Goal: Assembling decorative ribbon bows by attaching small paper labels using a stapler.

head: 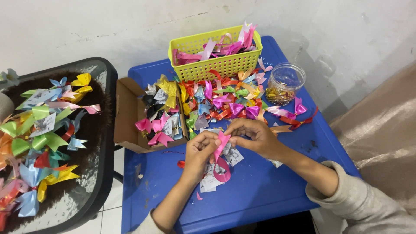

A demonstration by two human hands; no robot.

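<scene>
Basket: I've got a yellow plastic basket [215,54] at the far edge of the blue tabletop [260,190], stuffed with loose pink and purple ribbon strips.
Jar: a clear round jar [284,83] sits to the right of the basket, with small gold bits at the bottom, can't tell what exactly.
Box: an open cardboard box [128,116] on the left side of the tabletop holds finished bows, pink, yellow and dark ones, mixed with little paper cards.
Pile: between basket and hands there's a heap of multicolour bows [225,102], plus a red ribbon [302,121] lying off to the right.
Side table: a black round table [97,173] at left is covered with more bows, green, yellow, blue and orange.
In the way: paper cards [210,182] lie right under my hands on the tabletop.
Pink ribbon: the pink ribbon [222,161] is pinched at its top between both hands, above the tabletop's middle; it hangs down in a loop.
Left hand: left hand [200,151] has its fingers closed on the ribbon's upper end.
Right hand: right hand [255,136] pinches the same top end from the other side.
</scene>
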